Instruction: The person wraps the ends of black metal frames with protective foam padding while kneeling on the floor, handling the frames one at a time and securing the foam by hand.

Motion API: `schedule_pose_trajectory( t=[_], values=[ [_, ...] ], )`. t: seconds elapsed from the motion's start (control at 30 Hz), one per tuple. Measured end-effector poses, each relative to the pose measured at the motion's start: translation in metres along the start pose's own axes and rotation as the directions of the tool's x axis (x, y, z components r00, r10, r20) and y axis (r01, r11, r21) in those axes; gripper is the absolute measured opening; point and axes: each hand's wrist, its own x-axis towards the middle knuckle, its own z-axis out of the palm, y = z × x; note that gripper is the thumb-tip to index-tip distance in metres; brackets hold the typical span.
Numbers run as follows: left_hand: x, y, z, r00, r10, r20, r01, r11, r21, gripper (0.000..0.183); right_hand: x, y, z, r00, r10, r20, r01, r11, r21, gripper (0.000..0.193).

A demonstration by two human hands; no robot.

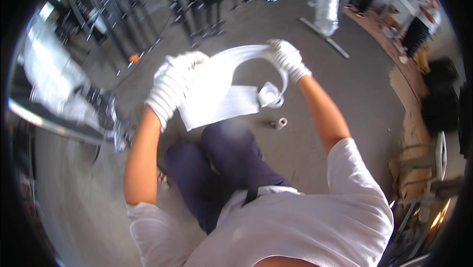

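Fingers (185, 65) of my gloved left hand (172, 87) are clamping the wide end of a white strip (217, 97); my right hand (287, 59), at two o'clock from it, is pinching the narrow end. I am seeing the strip's curled tail hanging between them. At five o'clock, a small roll (281, 123) is lying on the concrete floor (364, 84).

I am looking down at a grey concrete floor (276, 30); dark metal racks (197, 1) are standing at the top, cardboard (409, 119) is lying along the right, daylight coming in upper left.
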Motion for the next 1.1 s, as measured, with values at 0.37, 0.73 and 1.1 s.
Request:
schedule_pose_trajectory(
  t=[0.37,0.73,1.1],
  values=[
    [-0.030,-0.040,-0.024,0.949,-0.316,0.010,0.261,0.801,0.539,0.061,0.066,-0.081,-0.021,0.839,-0.010,0.544,0.278,0.867,-0.413,0.053],
    [0.058,-0.023,-0.024,0.985,-0.015,0.171,0.004,0.998,0.060,0.045,0.061,-0.162,-0.053,0.774,-0.255,0.579,0.445,0.870,-0.212,0.040],
    [0.048,0.006,-0.004,0.998,-0.016,0.065,0.018,0.999,-0.030,0.023,0.031,-0.136,-0.047,0.742,-0.492,0.454,0.455,0.868,0.198,0.030]
  ],
)
